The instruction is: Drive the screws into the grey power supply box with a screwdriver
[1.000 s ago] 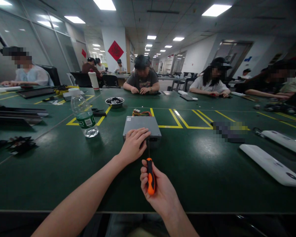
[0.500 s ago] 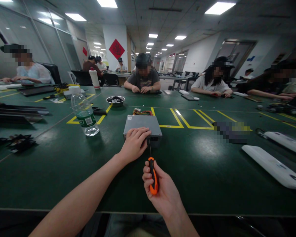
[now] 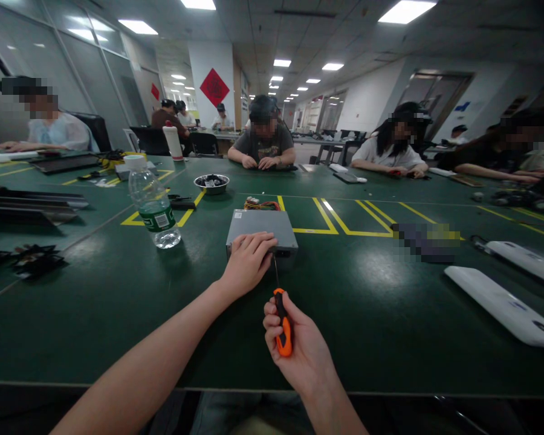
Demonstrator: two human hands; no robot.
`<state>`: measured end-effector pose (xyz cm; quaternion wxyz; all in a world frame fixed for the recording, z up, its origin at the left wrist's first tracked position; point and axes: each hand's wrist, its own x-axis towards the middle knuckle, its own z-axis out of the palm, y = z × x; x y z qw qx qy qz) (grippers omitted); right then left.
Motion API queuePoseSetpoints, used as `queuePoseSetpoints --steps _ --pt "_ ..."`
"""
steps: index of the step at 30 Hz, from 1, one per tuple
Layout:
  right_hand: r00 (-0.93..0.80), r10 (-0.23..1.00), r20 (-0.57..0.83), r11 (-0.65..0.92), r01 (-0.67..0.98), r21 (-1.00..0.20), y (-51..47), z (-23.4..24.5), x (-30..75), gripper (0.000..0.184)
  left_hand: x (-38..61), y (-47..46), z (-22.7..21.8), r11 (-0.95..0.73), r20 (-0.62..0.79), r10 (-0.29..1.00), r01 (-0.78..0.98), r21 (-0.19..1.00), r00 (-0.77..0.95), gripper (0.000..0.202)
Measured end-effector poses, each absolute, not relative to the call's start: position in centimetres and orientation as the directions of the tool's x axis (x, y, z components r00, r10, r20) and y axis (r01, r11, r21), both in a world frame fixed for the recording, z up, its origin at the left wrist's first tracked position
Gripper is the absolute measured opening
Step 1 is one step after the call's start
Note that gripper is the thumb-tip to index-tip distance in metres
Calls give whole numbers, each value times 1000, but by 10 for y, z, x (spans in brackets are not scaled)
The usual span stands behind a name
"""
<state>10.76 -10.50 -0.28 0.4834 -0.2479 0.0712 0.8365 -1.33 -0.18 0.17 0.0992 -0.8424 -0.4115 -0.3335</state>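
Note:
A grey metal power supply unit [image 3: 258, 223] lies on the green table in front of me. A bundle of coloured wires [image 3: 262, 205] comes out at its far side. My left hand [image 3: 250, 257] lies over its top and near edge, with fingers stretched out; the thumb is hidden. Below it, my right hand [image 3: 294, 338] is closed around the orange and black handle of a screwdriver [image 3: 284, 338]. The thin shaft points up and away to the unit's near face, beside my left fingertips. The tip's exact contact point cannot be made out.
A water bottle [image 3: 156, 211] stands left of the unit, with a metal bowl [image 3: 211, 185] of small dark parts beyond. White panels [image 3: 503, 305] lie at the right, dark metal pieces [image 3: 25, 208] at the left. Yellow tape [image 3: 315, 231] marks the table. Several people [image 3: 262, 142] sit around it.
The screwdriver handle has turned slightly in my right hand, and its lower end sits a little further right. My left hand and the power supply unit stay in place.

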Motion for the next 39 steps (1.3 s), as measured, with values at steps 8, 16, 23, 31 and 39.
queuePoseSetpoints --steps 8,16,23,31,39 --pt "-420 788 -450 -527 -838 -140 -105 -2 108 24 -13 -1 1 -640 651 626 760 114 430 26" --pt "-445 776 -447 -522 -851 -60 -105 -3 109 23 -13 -2 2 -638 643 631 762 113 433 27" --pt "-428 782 -452 -535 -834 -135 -102 4 108 29 -12 -2 1 -637 655 624 763 110 426 25" --pt "-423 786 -451 -498 -865 -57 -103 5 112 24 -13 -2 2 -638 652 627 761 114 427 26" --pt "-392 795 -464 -491 -864 -112 -102 5 110 21 -13 -2 3 -634 647 632 765 116 426 25"
